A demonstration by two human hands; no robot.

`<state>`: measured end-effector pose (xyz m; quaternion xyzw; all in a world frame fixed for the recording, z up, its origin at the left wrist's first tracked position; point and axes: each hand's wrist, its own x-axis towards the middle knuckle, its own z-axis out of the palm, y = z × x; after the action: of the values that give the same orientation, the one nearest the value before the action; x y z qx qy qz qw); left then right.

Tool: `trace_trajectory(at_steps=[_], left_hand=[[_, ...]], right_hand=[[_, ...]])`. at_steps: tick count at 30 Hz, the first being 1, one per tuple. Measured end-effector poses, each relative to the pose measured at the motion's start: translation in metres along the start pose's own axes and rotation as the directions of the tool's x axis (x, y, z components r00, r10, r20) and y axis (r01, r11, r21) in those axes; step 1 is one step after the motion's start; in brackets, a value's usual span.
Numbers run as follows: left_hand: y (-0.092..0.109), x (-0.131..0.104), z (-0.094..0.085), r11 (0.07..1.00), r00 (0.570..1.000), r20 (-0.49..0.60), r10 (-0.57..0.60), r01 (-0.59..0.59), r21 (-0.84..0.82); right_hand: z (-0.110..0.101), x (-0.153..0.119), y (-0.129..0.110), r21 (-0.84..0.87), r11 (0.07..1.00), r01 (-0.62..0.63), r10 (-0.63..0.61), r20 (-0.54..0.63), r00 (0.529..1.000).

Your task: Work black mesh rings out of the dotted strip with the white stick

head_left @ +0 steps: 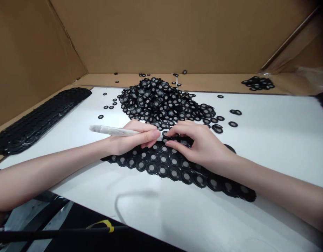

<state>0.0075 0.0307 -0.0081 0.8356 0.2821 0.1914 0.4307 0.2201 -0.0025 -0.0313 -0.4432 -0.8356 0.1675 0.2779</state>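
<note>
In left fingers (152, 134), white pen-like tool (114, 131) crosswise, tip rightward.

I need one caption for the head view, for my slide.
Left hand holding a white pen-like tool, right hand over a black disc sheet, loose discs heaped behind.

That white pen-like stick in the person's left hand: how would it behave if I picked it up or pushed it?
The stick is probably stiff: its free end juts out straight beyond the left hand. It's likely light, being so slim. Laid down and nudged, it might roll, since it looks long and roundish.
</note>
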Motion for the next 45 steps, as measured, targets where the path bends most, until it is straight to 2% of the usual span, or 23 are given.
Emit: trace_trajectory(at_steps=[4, 10, 18, 23, 26, 29, 31, 35, 39, 45], left_hand=[[0.000, 0.000, 0.001, 0.998, 0.999, 0.029, 0.038, -0.040, 0.055], [0.002, 0.001, 0.003, 0.981, 0.994, 0.061, 0.086, -0.095, 0.171], [0.002, 0.004, 0.003, 0.986, 0.985, 0.146, 0.091, -0.110, 0.127], [0.003, 0.005, 0.002, 0.991, 0.984, 0.171, 0.051, -0.070, 0.111], [-0.001, 0.002, 0.001, 0.999, 0.994, 0.102, 0.024, -0.027, 0.032], [-0.003, -0.003, 0.000, 0.992, 0.998, -0.061, 0.003, -0.011, -0.123], [-0.001, -0.007, 0.001, 0.988, 0.997, -0.081, -0.005, -0.008, -0.156], [0.011, -0.012, 0.004, 0.999, 0.998, 0.057, -0.020, 0.022, -0.032], [0.014, -0.011, 0.005, 0.997, 0.998, 0.060, -0.012, 0.007, 0.077], [0.011, -0.010, 0.008, 0.992, 0.996, 0.076, 0.046, -0.055, 0.113]], right_hand=[[0.002, -0.001, 0.000, 0.062, 0.998, -0.033, 0.034, -0.017, 0.999], [0.002, -0.001, 0.000, 0.098, 0.995, 0.004, -0.001, -0.032, 0.999], [0.003, -0.002, 0.000, 0.102, 0.995, -0.013, 0.014, -0.010, 1.000], [0.003, -0.002, -0.001, 0.112, 0.994, -0.019, 0.020, -0.011, 1.000], [0.003, -0.004, -0.002, 0.099, 0.994, -0.052, 0.054, -0.008, 0.999], [0.002, -0.005, -0.004, 0.065, 0.992, -0.107, 0.107, 0.000, 0.994], [0.002, -0.006, -0.004, 0.050, 0.990, -0.128, 0.127, 0.024, 0.992], [0.002, -0.005, -0.002, 0.042, 0.996, -0.084, 0.082, 0.049, 0.995], [0.003, -0.005, -0.001, 0.045, 0.999, -0.014, 0.012, 0.042, 0.999], [0.003, -0.006, 0.000, 0.042, 0.999, -0.006, 0.004, 0.050, 0.999]])
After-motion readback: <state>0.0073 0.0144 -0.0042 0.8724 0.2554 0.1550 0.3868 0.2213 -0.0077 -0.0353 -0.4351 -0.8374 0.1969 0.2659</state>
